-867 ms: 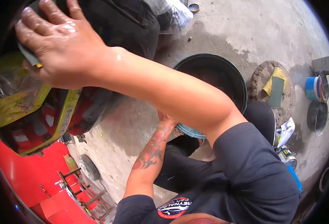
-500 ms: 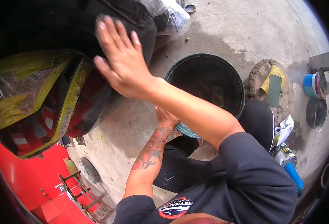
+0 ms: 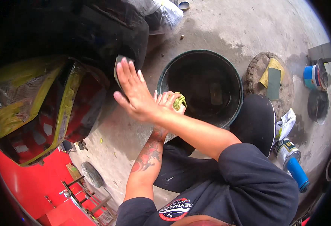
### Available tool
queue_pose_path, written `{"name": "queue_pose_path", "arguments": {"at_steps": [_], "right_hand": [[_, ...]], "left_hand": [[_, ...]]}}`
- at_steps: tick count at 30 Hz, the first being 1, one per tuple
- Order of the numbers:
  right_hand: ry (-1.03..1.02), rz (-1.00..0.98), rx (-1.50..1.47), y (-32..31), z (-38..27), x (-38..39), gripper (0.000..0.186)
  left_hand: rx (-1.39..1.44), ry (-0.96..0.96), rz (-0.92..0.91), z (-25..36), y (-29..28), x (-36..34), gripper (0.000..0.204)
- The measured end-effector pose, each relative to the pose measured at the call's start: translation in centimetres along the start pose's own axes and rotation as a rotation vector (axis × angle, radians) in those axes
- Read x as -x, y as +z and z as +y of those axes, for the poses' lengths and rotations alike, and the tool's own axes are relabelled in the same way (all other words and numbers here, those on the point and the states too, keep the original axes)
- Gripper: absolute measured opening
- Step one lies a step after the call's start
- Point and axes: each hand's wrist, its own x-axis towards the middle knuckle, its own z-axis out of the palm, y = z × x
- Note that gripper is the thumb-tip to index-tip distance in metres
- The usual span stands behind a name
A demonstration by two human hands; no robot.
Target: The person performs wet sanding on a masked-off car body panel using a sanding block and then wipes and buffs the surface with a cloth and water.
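My right hand (image 3: pixel 134 92) lies flat with fingers stretched over a dark grey-green sheet of sandpaper (image 3: pixel 118 70). The sheet's edge shows past the fingertips and along the index finger, against the dark car body (image 3: pixel 129 41). Under my right forearm, my left hand (image 3: pixel 164 98) is closed round a bunched yellow-green cloth (image 3: pixel 179 101), at the near left rim of a large round black tub (image 3: pixel 166 67). My right wrist hides part of the left hand. A pale rectangular patch shows inside the tub, too dim to name.
Yellow masking tape (image 3: pixel 13 120) covers car lamps at left. A yellow sheet and a green sandpaper strip (image 3: pixel 274 83) lie on a round stone slab (image 3: pixel 256 71). A blue-and-white pail (image 3: pixel 311 77), a can (image 3: pixel 287 152) and a blue roll (image 3: pixel 297 174) stand or lie at right.
My right hand has come down and nearer along the car body, with the sandpaper edge now showing. My left hand has risen beside the tub, bringing the cloth into sight.
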Motion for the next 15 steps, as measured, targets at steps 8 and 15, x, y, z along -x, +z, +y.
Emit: {"name": "queue_pose_path", "arguments": {"at_steps": [8, 15], "right_hand": [[0.152, 0.135, -0.120, -0.1, -0.2, -1.6, 0.074], [0.173, 0.371, -0.317, -6.1, 8.1, -7.9, 0.070]], "left_hand": [[0.057, -0.060, -0.060, -0.2, 0.3, 0.4, 0.030], [0.044, -0.013, 0.025, 1.7, 2.0, -1.5, 0.035]]}}
